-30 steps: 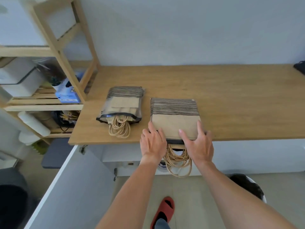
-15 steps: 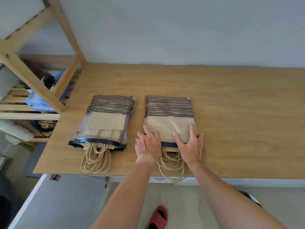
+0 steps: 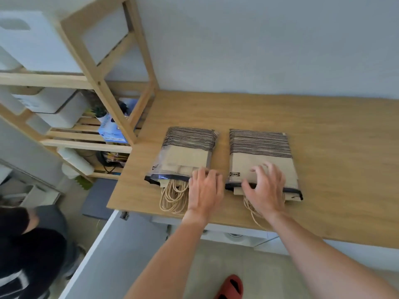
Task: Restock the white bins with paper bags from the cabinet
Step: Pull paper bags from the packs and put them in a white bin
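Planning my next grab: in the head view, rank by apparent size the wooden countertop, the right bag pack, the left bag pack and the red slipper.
1. wooden countertop
2. right bag pack and left bag pack: look alike, unranked
3. red slipper, partly cropped

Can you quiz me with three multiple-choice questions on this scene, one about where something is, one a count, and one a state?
1. Where is the left hand?
A. at the near end of the left pack
B. on the shelf
C. under the table

2. How many packs of paper bags lie on the table?
A. one
B. two
C. four

3. What state is the right hand in?
A. closed in a fist
B. open, fingers spread over the right pack
C. holding a bin

Answers:
1 A, the hand lies over that pack's near edge, beside its rope handles.
2 B, two striped packs lie side by side with a gap between them.
3 B, its fingers are spread above the pack's near end; the blur hides whether they touch it.
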A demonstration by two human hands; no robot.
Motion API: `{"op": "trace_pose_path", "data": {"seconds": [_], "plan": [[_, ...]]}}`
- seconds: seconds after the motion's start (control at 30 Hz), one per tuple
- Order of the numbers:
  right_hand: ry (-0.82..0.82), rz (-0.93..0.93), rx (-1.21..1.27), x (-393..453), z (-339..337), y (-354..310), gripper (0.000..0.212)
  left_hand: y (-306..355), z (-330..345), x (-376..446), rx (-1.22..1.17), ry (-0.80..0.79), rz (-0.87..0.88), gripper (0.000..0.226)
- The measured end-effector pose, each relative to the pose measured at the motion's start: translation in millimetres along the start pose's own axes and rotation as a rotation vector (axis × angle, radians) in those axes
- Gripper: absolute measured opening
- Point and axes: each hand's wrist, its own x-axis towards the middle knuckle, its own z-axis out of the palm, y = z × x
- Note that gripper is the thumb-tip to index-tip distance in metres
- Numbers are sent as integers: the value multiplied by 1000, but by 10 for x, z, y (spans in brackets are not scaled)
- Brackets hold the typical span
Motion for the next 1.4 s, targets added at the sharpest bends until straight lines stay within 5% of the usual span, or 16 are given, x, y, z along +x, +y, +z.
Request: {"op": "trace_pose_path", "data": {"seconds": [0.13,0.33,0.7,0.9,1.03,1.23,1.4], "plan": [[-172,-131,53,-222,220,-588,18,-512,-225,-236,161,165,-5,15],[-333,-227,24,-465,467,-1215,27,-910,-398,-385,259,63,11,33],[-341,-29,8,-381,364,-1348,69,-1241,-504,-437,383,-27,213,48],[-393,22,-7,-411,401,-1385,73,-1394,-654,-490,369,1,250,35],[-378,120,53,-469,425,-1472,60,-1322,-725,-454,282,20,240,34],[-243,273,163,-431,366,-1630,12,-1226,-644,-612,94,-13,193,31],[-318,450,417,-380,357,-1705,14,-1234,-552,-803,42,-53,222,36]]}}
